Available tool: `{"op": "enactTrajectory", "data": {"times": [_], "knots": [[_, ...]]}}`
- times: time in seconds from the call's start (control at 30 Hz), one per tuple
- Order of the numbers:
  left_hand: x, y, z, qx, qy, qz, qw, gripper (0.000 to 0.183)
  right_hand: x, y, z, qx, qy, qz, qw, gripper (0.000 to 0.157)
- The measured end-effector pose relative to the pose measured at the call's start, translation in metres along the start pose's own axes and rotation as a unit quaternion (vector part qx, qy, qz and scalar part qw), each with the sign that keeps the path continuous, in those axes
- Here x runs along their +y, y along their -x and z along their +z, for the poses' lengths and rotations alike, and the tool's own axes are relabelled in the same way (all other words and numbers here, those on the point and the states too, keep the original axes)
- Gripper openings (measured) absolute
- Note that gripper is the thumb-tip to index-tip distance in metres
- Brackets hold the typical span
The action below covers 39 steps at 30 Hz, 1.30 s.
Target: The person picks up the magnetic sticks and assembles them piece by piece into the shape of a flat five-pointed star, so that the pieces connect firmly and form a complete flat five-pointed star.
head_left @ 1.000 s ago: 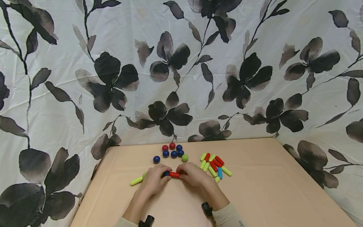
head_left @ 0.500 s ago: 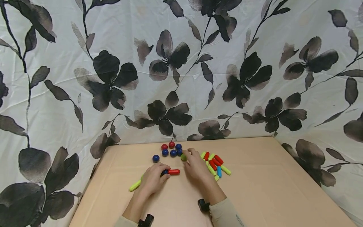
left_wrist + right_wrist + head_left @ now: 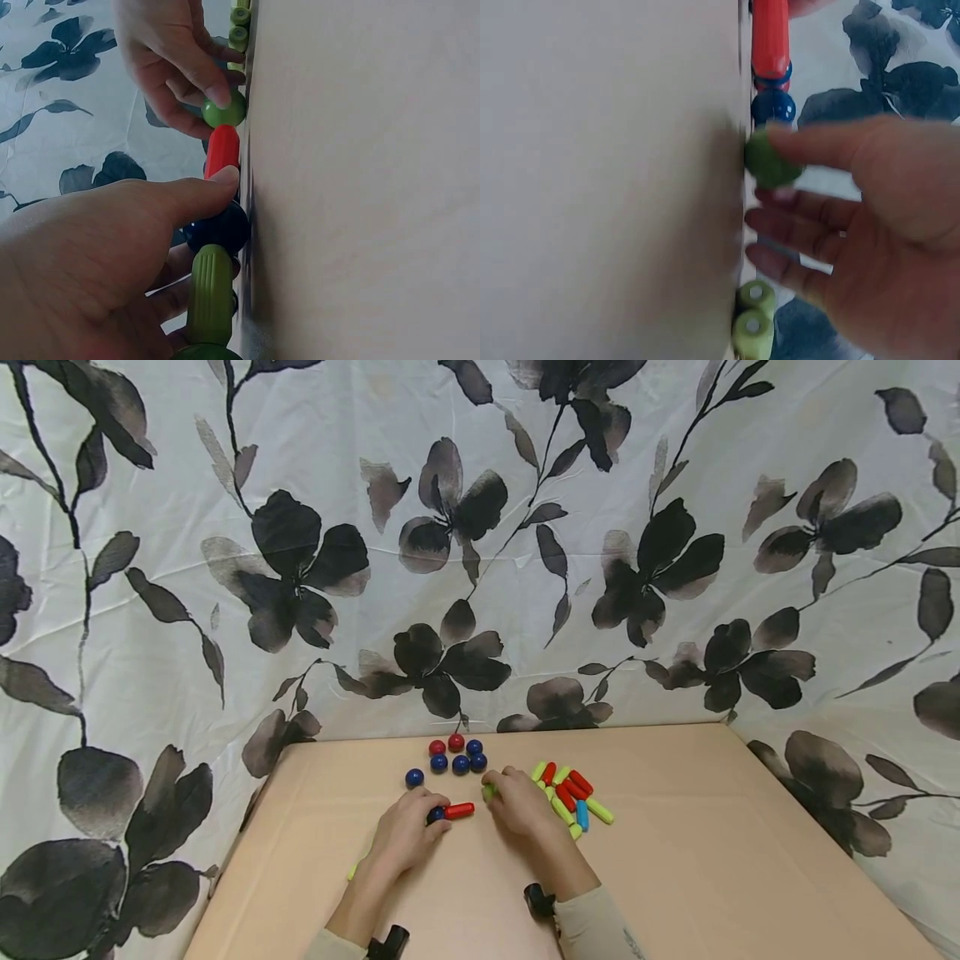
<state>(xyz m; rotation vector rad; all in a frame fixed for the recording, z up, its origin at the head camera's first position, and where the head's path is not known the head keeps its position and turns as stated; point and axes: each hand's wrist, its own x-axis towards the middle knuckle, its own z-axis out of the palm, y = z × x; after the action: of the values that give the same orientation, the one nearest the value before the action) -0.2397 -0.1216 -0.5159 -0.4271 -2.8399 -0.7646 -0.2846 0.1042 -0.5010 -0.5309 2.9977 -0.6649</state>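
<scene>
My left hand (image 3: 405,835) grips a dark blue ball (image 3: 436,814), the thumb lying where it meets a red rod (image 3: 459,811). That rod points right, its far end uncovered. In the left wrist view a yellow-green rod (image 3: 210,292) joins the blue ball's other side, with part of another green ball (image 3: 206,352) at its near end. To the right, my right hand (image 3: 521,802) pinches a green ball (image 3: 772,159) between thumb and fingers. A small gap separates this ball from the red rod in the head view. Most of the chain's left part is hidden by my left hand.
Several blue balls (image 3: 461,765) and two red balls (image 3: 456,742) lie toward the table's back edge. Right of my right hand is a cluster of yellow-green, red and blue rods (image 3: 574,785). A floral cloth (image 3: 555,610) hangs behind the tan table (image 3: 675,860).
My right hand let go of the red rod, reached to the green ball, and has drawn it slightly toward me. The chain in my left hand has turned, its yellow-green end swinging nearer me.
</scene>
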Motion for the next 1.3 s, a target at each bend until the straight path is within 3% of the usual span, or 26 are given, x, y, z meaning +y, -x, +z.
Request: {"op": "enactTrajectory", "data": {"times": [0.33,1.03,1.3], "knots": [[0.0034,0.0018,-0.0025,-0.008,0.000,-0.009,0.9999,0.029,0.0073,0.0037,-0.0070,-0.073,-0.076,-0.053,0.993,0.028],[0.0029,0.0021,-0.0005,0.001,0.004,0.001,1.0000,0.027,0.0015,0.0048,-0.0062,-0.094,-0.083,-0.056,0.991,0.033],[0.0088,-0.0020,0.0032,0.012,-0.012,0.036,0.9992,0.029,-0.0026,0.0027,-0.0052,-0.094,-0.091,-0.065,0.989,0.035]]}}
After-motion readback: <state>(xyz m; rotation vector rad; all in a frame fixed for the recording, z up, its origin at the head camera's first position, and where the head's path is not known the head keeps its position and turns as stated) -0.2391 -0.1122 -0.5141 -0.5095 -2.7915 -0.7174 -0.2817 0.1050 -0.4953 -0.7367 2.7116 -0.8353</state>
